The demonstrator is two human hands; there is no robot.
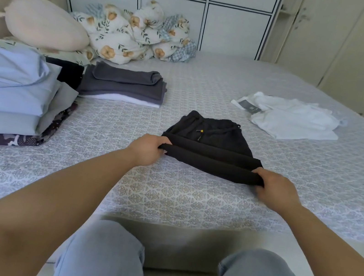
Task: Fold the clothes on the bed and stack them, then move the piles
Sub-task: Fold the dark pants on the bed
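Black drawstring shorts [211, 142] lie partly folded on the patterned bed [166, 195], waistband away from me. My left hand [147, 149] grips the left end of the near folded edge. My right hand [276, 189] grips the right end of the same edge. A white garment with a tag [292, 119] lies unfolded at the right. A grey folded pile [124, 86] sits at the back left. A taller stack of pale blue and camouflage clothes [7, 94] stands at the far left.
A floral quilt [136, 31] is bunched by the headboard next to a peach pillow [43, 23]. White cabinets [169, 3] stand behind the bed. My knees in grey trousers [103, 257] are at the bed's front edge.
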